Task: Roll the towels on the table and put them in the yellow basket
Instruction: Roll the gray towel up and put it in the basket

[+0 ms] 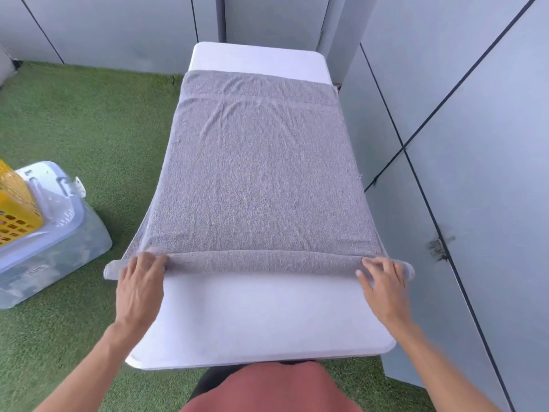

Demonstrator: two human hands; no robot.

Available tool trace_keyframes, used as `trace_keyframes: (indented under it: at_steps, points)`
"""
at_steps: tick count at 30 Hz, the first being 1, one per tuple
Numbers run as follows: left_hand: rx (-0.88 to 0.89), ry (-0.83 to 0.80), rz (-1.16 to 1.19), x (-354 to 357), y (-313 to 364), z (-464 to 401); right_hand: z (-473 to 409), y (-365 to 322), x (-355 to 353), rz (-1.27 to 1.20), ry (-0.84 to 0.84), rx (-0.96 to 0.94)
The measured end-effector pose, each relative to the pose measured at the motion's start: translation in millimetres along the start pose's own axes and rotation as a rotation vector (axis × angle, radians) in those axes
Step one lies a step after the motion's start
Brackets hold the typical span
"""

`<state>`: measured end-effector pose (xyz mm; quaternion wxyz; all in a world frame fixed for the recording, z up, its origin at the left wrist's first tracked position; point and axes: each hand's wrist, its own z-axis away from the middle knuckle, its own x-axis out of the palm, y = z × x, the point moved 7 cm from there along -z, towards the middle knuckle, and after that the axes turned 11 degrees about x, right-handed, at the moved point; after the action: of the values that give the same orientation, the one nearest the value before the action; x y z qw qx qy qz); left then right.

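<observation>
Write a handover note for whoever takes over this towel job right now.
Left hand: on the left end of the roll, fingers curled over it.
Right hand: same on the right end.
Towel: grey, spread flat along the table, near edge rolled only a turn or so.
Basket: yellow, at the left on a clear bin on the grass.
Done: roll started.
Left: roll to the far edge, put it in the basket.
</observation>
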<state>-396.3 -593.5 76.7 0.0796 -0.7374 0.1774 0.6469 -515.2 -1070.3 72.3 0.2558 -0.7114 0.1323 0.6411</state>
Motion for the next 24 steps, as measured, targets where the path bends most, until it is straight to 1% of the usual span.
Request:
trace_keyframes:
  at_steps: [3, 5, 8, 11, 14, 15, 16, 17, 18, 19, 20, 21, 22, 23, 24]
  points:
    - [0.076, -0.030, 0.071, 16, 8, 9, 6, 7, 20, -0.008, -0.180, -0.019]
    - [0.090, -0.084, 0.105, 25, 8, 6, -4, 5, 19, -0.023, -0.222, -0.006]
    - [0.041, -0.139, 0.157, 31, 0, -11, -24, -1, 14, -0.019, -0.262, 0.017]
    - [-0.003, -0.220, 0.184, 30, -11, -22, -33, -1, 16, 0.034, -0.362, -0.028]
    - [0.014, -0.318, 0.238, 23, -10, -26, -38, 16, 22, 0.159, -0.606, -0.001]
    - [-0.006, -0.404, 0.269, 25, -13, -26, -39, 22, 22, 0.170, -0.697, 0.032]
    - [-0.047, -0.488, 0.307, 29, -19, -26, -41, 26, 23, 0.129, -0.776, 0.073]
    - [-0.102, -0.547, 0.376, 30, -25, -27, -42, 26, 22, 0.040, -0.812, 0.110]
    - [-0.152, -0.547, 0.477, 30, -32, -30, -46, 25, 20, -0.070, -0.780, 0.151]
    - [-0.207, -0.496, 0.559, 27, -37, -35, -50, 23, 17, -0.171, -0.684, 0.188]
    - [-0.249, -0.426, 0.606, 22, -40, -38, -52, 22, 11, -0.228, -0.528, 0.204]
    - [-0.277, -0.347, 0.573, 16, -41, -39, -52, 18, 3, -0.227, -0.351, 0.187]
    - [-0.272, -0.265, 0.475, 10, -39, -38, -47, 13, -5, -0.182, -0.189, 0.152]
    - [-0.238, -0.173, 0.323, 2, -34, -36, -39, 6, -11, -0.116, -0.060, 0.104]
    - [-0.178, -0.089, 0.172, -6, -24, -32, -31, 1, -12, -0.057, 0.021, 0.053]
